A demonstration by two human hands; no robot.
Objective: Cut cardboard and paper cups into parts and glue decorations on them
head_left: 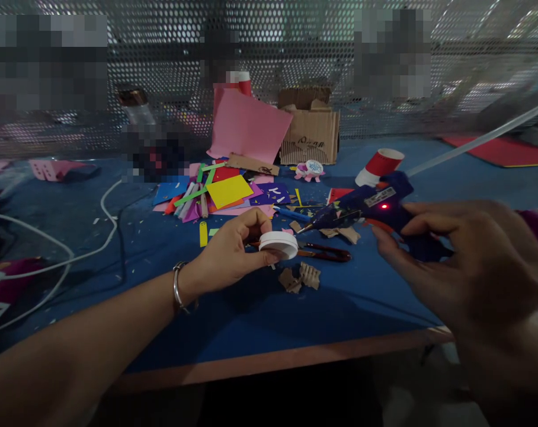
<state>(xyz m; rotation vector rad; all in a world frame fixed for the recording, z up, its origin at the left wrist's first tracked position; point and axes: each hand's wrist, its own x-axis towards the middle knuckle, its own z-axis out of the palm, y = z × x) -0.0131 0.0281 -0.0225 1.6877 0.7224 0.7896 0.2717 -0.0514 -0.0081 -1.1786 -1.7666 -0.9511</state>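
My left hand (pixel 233 246) pinches a round white lid (pixel 278 244) by its edge, tilted above the blue table. In my right hand (pixel 464 261) is a dark blue hot glue gun (pixel 362 204) with a red light glowing on its side. Its metal nozzle points left and ends close to the lid's right rim; whether they touch I cannot tell. A clear glue stick (pixel 482 133) sticks out of the gun's back. Scissors (pixel 324 252) lie under and right of the lid, beside torn cardboard scraps (pixel 311 276).
Coloured paper pieces (pixel 230 193) are heaped mid-table. Behind them stand a pink sheet (pixel 249 124) and a cardboard box (pixel 311 136). A red and white paper cup (pixel 380 166) tilts near the gun. A white cable (pixel 104 204) runs along the left, and perforated metal (pixel 269 53) closes the back.
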